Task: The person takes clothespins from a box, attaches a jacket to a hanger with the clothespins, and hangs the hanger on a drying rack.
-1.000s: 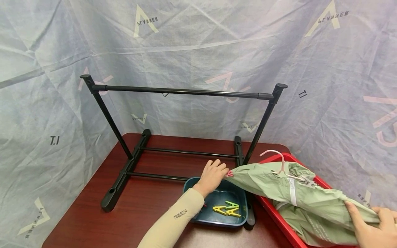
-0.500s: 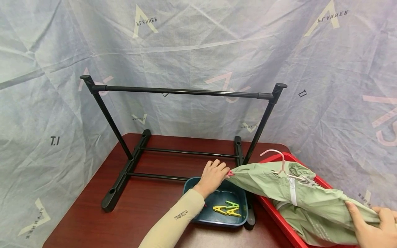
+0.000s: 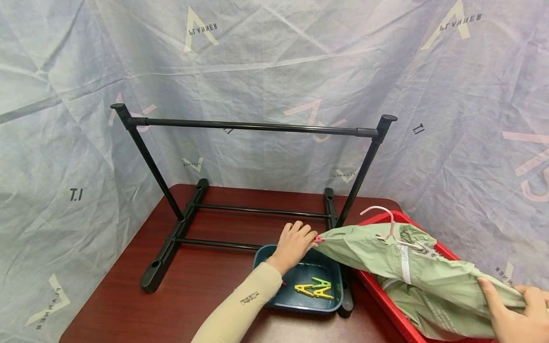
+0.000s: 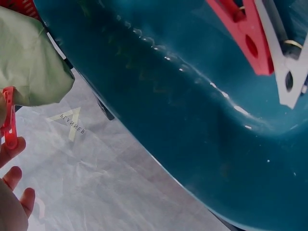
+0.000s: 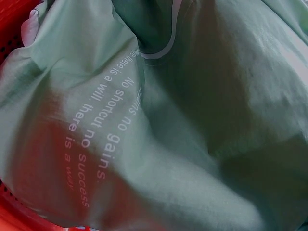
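A light green zip jacket, on a pink hanger, is stretched sideways over a red basket. My left hand pinches a red clothespin at the jacket's left tip, above a blue tray; the clothespin's jaws meet the cloth in the left wrist view. At the far right my right hand grips the jacket's other end between thumb and fingers. White lettering shows on the jacket's fabric in the right wrist view, where the right hand itself is out of sight.
Yellow and green clothespins lie in the blue tray; the left wrist view also shows a red clothespin and a white one there. A black garment rack stands behind on the dark red table, before a grey cloth backdrop.
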`<state>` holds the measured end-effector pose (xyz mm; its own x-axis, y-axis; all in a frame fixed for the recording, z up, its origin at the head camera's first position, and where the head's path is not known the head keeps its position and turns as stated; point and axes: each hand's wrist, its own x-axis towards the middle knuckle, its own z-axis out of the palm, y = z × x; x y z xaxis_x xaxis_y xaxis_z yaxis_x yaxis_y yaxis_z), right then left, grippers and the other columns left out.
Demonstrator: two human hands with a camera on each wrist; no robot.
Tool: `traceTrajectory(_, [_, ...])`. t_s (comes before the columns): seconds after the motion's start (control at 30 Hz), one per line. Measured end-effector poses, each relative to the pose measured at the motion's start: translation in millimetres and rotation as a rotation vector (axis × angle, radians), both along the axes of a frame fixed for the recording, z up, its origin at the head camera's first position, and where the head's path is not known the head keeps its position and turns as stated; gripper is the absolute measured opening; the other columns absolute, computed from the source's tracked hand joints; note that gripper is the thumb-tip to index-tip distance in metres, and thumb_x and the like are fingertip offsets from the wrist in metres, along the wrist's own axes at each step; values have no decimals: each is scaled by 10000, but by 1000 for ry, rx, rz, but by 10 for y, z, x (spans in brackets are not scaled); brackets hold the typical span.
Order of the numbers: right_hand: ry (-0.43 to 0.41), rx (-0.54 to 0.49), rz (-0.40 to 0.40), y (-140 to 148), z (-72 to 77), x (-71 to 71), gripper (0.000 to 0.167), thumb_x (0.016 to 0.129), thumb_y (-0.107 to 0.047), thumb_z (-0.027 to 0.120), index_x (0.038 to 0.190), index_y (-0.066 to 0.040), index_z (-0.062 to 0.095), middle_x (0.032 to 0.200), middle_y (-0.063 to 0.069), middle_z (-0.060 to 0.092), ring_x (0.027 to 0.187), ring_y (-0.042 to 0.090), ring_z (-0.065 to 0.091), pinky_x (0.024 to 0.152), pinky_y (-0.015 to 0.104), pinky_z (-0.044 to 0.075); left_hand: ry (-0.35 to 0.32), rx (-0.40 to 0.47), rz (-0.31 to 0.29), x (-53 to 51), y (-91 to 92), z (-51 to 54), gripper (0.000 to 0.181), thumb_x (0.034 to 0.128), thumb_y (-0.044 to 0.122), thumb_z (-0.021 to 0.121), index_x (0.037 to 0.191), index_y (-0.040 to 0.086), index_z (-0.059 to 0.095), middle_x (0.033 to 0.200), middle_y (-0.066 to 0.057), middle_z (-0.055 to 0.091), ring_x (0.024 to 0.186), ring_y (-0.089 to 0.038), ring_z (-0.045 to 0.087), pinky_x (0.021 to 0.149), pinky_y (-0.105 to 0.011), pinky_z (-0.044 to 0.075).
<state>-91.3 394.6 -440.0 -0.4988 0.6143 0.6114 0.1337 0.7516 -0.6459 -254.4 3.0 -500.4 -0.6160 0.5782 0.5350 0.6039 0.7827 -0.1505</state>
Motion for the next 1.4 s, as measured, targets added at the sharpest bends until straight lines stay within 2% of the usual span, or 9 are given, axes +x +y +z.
traceTrajectory(0.27, [-12,-22,-1,13,3,-10,466,870,-263,777,1032,129,584,948,-267,206,859,-158,182,652,151,186,22,30,8,6,-7,-25,319,939,479,595,1152,262,695,1046,55,604,994,-179,515,817,-338,394])
traceTrajectory(0.43, [-56,-70,-17,10,28,-10,446,866,-250,778,1032,113,579,909,-182,273,830,-143,168,625,217,217,19,31,32,15,-10,-32,360,947,496,589,1194,255,688,1081,42,599,1033,-186,511,843,-342,401])
traceTrajectory(0.53, [-114,-122,-11,32,62,-7,457,869,-254,769,1051,120,581,893,-55,368,805,-109,214,605,222,228,6,23,45,25,-15,-38,407,949,515,591,1235,237,672,1113,26,594,1045,-185,495,854,-342,404])
traceTrajectory(0.67, [-216,-172,11,99,153,-2,465,868,-270,765,1015,143,610,761,124,472,622,15,353,488,221,271,7,22,49,31,-24,-47,449,940,544,589,1256,231,654,1129,16,582,1044,-179,479,851,-339,405])
traceTrajectory(0.8, [-210,-189,39,128,206,0,437,857,-263,780,902,138,611,573,32,457,414,91,349,385,224,285,18,43,44,33,-29,-60,447,934,544,604,1252,233,656,1115,14,580,1040,-178,477,850,-341,403])
traceTrajectory(0.93, [-164,-261,57,114,199,1,344,855,-252,788,766,-1,570,536,-59,437,377,69,360,366,206,298,13,67,39,45,-25,-64,438,940,524,618,1258,224,655,1108,7,582,1039,-184,478,851,-353,398])
traceTrajectory(1.13, [-169,-431,48,122,190,21,284,864,-314,781,790,-254,513,570,-138,429,414,46,389,394,198,322,17,105,31,70,-22,-51,493,922,521,650,1301,208,614,1123,-11,585,1037,-195,485,851,-367,396])
traceTrajectory(1.3, [-38,-385,69,96,178,-2,359,844,-258,806,708,-369,492,497,-207,420,400,-12,361,397,159,291,9,117,28,73,-28,-60,588,909,541,657,1374,197,552,1153,-18,583,1063,-202,480,862,-369,385])
traceTrajectory(1.4, [-33,-382,60,86,184,-2,367,843,-276,805,707,-381,480,520,-237,412,417,-33,356,411,146,285,-4,114,30,77,-33,-61,639,903,560,655,1405,191,517,1165,-19,576,1085,-208,473,869,-372,378])
